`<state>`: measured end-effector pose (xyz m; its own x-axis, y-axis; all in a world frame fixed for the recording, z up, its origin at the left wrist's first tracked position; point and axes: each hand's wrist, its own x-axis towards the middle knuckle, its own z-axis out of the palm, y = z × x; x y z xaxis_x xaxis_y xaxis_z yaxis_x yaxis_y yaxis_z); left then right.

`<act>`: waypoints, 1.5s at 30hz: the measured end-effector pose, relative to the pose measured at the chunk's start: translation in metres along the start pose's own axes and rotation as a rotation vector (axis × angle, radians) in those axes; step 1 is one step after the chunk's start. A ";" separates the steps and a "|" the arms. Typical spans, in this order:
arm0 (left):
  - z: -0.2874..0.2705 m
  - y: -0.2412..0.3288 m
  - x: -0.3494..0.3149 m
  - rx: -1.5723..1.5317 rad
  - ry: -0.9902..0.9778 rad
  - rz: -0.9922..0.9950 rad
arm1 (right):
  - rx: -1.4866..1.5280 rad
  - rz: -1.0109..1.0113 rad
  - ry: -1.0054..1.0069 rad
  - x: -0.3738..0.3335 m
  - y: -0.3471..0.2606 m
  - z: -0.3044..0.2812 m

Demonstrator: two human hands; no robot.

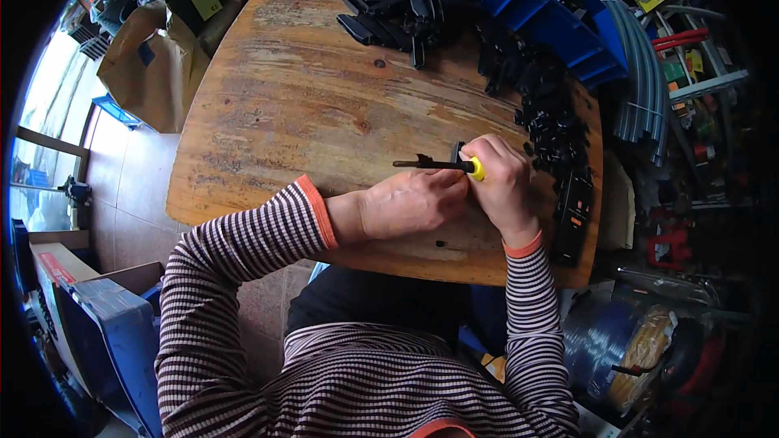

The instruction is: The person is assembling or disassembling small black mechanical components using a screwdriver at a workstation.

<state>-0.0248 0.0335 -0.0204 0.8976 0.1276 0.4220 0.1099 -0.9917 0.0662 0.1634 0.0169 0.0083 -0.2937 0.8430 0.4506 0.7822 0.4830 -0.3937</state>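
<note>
Close together over the right-hand part of the wooden table [284, 105], my two hands meet. My right hand [505, 182] is closed around a yellow-handled tool [477, 168], whose thin dark shaft points left above the left hand's knuckles. A small dark piece [458, 151] sticks up beside the right thumb; which hand holds it is unclear. My left hand [418, 201] is closed, its fingertips against the right hand, and whatever it grips is hidden. Black plastic parts [389, 16] lie in a heap at the far side, and more black parts [548, 101] run down the right.
Blue plastic bins [560, 24] stand along the far right edge. A black box [574, 209] lies near the right table edge. Grey tubes [641, 105] hang beyond it. On the left are a brown paper bag [154, 65] and a blue crate [114, 332] below.
</note>
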 end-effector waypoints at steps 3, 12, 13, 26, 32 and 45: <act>-0.001 -0.002 -0.004 -0.015 -0.028 -0.013 | 0.063 0.018 -0.031 0.012 -0.001 -0.009; -0.004 -0.001 0.018 0.000 -0.017 0.015 | 0.847 0.280 0.436 0.039 0.007 -0.012; -0.004 -0.003 0.024 -0.002 -0.013 0.028 | 0.817 0.329 0.395 0.038 0.014 -0.017; -0.033 -0.097 0.073 -0.018 0.361 -0.683 | -0.347 0.612 -0.042 -0.018 0.051 -0.085; -0.024 -0.095 0.065 0.167 0.224 -0.825 | -0.305 0.456 0.008 -0.027 0.042 -0.083; -0.033 0.028 0.040 -0.225 0.101 -0.533 | 0.143 0.249 0.106 -0.007 0.017 -0.061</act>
<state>-0.0003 0.0108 0.0283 0.6971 0.6196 0.3606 0.4319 -0.7645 0.4786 0.2124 0.0052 0.0470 -0.0375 0.9138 0.4044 0.7356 0.2992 -0.6077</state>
